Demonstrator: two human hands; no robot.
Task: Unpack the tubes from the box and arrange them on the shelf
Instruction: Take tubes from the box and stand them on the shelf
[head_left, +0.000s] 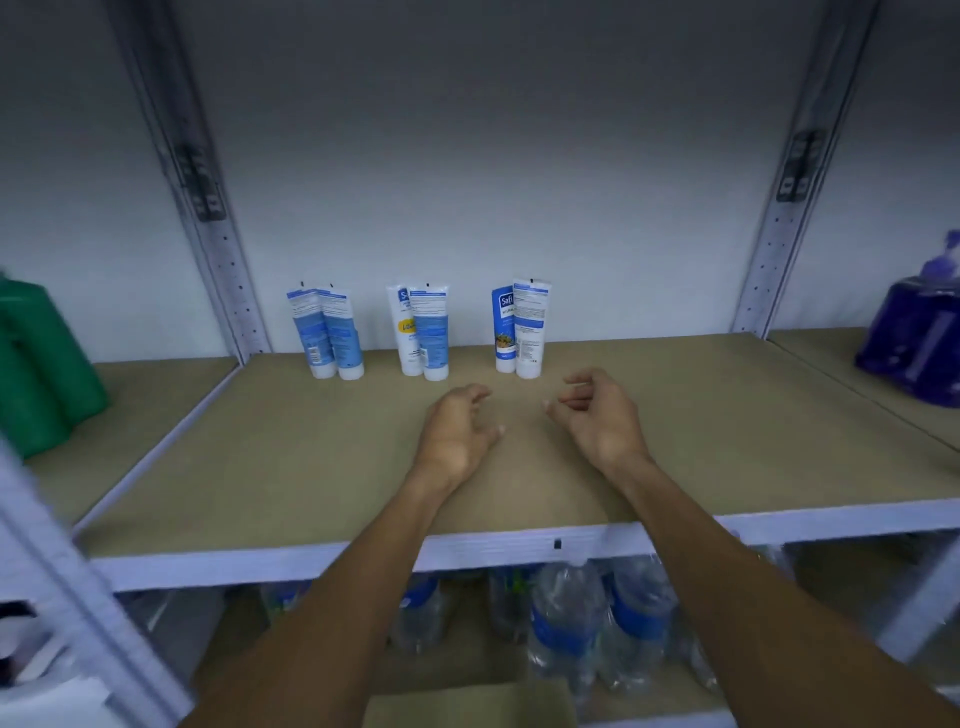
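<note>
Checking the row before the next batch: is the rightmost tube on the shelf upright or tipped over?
Upright. The rightmost tube stands on its cap on the shelf, crimped end up.

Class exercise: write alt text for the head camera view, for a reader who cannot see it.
The left hand and right hand hover empty, fingers loosely curled, over a brown shelf, before six tubes standing cap-down in three pairs at the back. Water bottles sit below.
</note>
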